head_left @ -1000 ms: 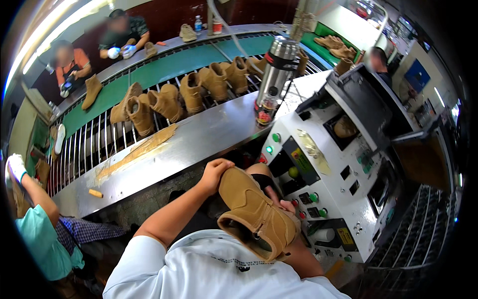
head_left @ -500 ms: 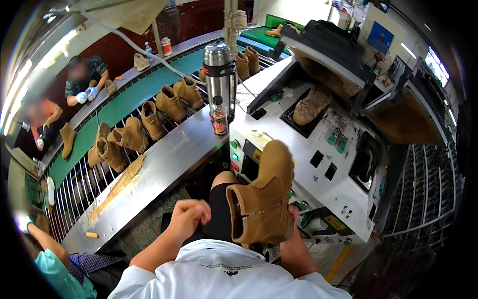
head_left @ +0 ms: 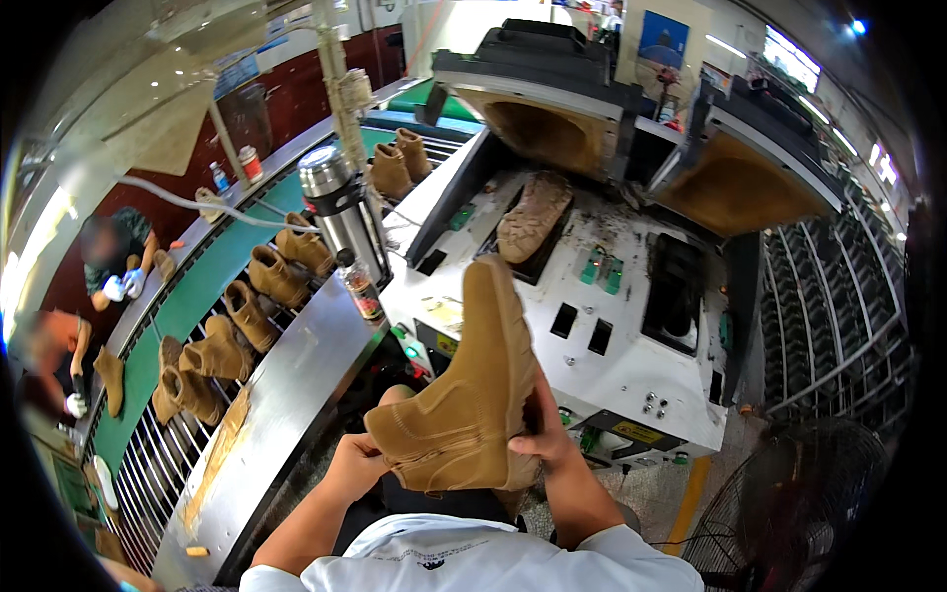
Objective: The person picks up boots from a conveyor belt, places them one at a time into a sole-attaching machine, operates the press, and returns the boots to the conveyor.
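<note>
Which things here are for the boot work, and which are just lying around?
Probably for the work:
brown boot, in the person's hands
other brown boots in a row
white machine in front

Probably just lying around:
steel flask
small dark bottle
red-and-white container at the back

Tan boot [head_left: 459, 395], white machine top [head_left: 646, 383], green conveyor belt [head_left: 202, 303], silver flask [head_left: 347, 225] — black-banded, white shirt [head_left: 473, 555]

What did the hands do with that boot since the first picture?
The left hand let go of the tan boot at its toe and now holds its top edge. The boot turned: its toe points away from the person, its opening left. The whole view swung right. The right hand kept its hold, and the steel flask stayed standing.
</note>
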Demonstrator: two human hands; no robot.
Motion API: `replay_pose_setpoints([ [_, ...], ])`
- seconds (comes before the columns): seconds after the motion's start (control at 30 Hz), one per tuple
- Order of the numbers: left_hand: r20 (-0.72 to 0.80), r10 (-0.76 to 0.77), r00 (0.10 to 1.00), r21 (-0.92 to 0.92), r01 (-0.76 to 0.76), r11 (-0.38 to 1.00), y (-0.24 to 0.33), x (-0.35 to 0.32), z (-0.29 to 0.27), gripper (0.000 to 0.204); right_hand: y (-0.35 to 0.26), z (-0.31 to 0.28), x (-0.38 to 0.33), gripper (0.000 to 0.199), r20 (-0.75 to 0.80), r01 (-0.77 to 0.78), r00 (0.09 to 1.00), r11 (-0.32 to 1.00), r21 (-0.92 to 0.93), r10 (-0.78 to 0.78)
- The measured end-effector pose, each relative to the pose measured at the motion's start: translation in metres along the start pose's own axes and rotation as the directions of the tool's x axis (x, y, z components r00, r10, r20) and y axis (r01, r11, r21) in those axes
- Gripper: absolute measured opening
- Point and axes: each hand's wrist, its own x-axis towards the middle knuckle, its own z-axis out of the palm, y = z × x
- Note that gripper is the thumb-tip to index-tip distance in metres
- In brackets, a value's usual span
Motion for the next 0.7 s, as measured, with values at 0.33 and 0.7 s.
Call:
replay_pose_setpoints([
  [0.33, 0.274, -0.025, 0.961, -0.44, 0.148, 0.886, -0.018, 0.034, 0.027, 0.054, -0.024, -0.022, -0.003, 0.127, 0.077, 0.046, 0.996, 0.984, -0.174, -0.033],
  [0.7, 0.238, -0.101, 0.966, -0.514, 0.214, 0.83, 0.016, 0.082, 0.054, 0.047, -0.02, -0.024, 0.015, 0.126, 0.065, -0.036, 0.996, 0.922, -0.386, 0.066],
])
